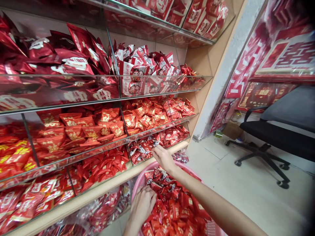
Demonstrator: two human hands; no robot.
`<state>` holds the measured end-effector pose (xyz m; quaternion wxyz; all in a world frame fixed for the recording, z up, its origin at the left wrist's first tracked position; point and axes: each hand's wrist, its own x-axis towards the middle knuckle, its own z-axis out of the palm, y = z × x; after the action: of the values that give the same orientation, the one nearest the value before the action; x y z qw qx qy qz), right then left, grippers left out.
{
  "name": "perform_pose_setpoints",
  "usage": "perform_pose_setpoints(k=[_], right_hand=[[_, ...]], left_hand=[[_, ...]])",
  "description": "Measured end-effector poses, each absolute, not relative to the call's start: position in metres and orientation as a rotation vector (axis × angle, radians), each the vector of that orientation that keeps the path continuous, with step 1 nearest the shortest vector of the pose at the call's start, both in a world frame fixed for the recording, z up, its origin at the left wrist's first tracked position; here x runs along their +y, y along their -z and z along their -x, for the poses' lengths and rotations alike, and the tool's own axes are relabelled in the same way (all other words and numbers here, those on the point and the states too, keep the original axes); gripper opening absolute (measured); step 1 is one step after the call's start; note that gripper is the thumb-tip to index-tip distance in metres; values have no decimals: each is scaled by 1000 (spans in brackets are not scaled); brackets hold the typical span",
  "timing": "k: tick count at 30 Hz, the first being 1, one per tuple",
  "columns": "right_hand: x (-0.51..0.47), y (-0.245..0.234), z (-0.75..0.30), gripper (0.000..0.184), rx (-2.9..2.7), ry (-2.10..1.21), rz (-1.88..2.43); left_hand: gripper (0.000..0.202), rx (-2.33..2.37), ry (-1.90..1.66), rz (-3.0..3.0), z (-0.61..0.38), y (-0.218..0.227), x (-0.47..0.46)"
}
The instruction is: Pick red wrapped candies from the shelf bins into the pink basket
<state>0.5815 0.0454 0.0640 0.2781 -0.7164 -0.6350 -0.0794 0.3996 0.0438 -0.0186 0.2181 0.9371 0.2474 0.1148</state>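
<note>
A pink basket (138, 181) full of small red wrapped packets (173, 206) stands against the front of the shelf. My left hand (144, 201) lies over its left side, fingers curled down among the packets; what they grip is hidden. Stretched across the basket, my right hand (163, 158) is at the front edge of the lowest shelf bin, its fingers bent together. Red packets with black-and-white print (141, 150) fill that bin, and one shows close to the fingertips. Whether the right hand holds a packet is hard to make out.
Glass-fronted shelves hold gold-printed red packets (92, 132), white-and-red packets (137, 77) and larger dark red bags (76, 62). A wooden ledge (81, 200) runs below, with clear bags of packets (108, 206) under it. A wheeled black office chair (275, 131) stands right.
</note>
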Motion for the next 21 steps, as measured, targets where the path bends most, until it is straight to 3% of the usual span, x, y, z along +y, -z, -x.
perform_pose_setpoints(k=[12,15,19,21], right_hand=[[-69,-21,-601,29,-1989,220,1882],[-85,-13,-598,27,-2122,283,1873],[-92,-1,-593,21,-2222,361,1819],[-93,3,-590,21,-2255,397,1786]], left_hand=[[40,713,-510,-2084,-405,4,51],[50,839,-532,-1817,-409,2,55],[78,955,-285,-1382,-414,-6,49],[77,910,-185,-1209,-416,-9,40]])
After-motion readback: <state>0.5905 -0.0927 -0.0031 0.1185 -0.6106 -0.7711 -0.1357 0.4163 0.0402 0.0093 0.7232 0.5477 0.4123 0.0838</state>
